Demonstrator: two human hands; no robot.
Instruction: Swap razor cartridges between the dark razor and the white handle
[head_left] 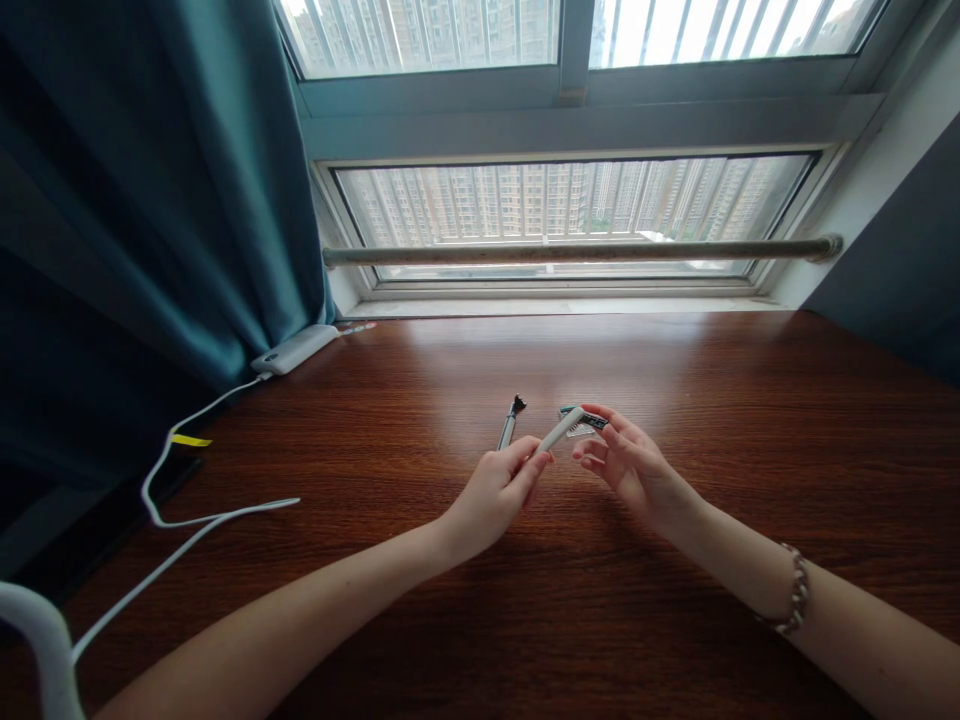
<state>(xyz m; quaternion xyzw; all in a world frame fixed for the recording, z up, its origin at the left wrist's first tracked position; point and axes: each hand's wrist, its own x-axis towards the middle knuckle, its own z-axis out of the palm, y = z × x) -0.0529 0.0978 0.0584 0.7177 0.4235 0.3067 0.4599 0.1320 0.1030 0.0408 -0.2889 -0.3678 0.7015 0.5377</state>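
My left hand (491, 497) is closed round the lower end of a pale razor handle (561, 430), which tilts up to the right. At its upper end is a small black slotted piece, apparently a razor head (595, 421). My right hand (634, 465) pinches that black piece between thumb and forefinger, its other fingers loosely curled. Whether head and handle are joined cannot be made out. A second tool with a silver shaft and black tip (511, 422) lies on the table beyond my left hand. Behind the handle shows a small clear and teal piece (580, 431), partly hidden.
The brown wooden table (420, 400) reaches to a window with a horizontal rail (585, 254). At left are a blue curtain (225, 200), a white power bank-like box (296, 350) and a white cable (180, 523) with a yellow tag (191, 440).
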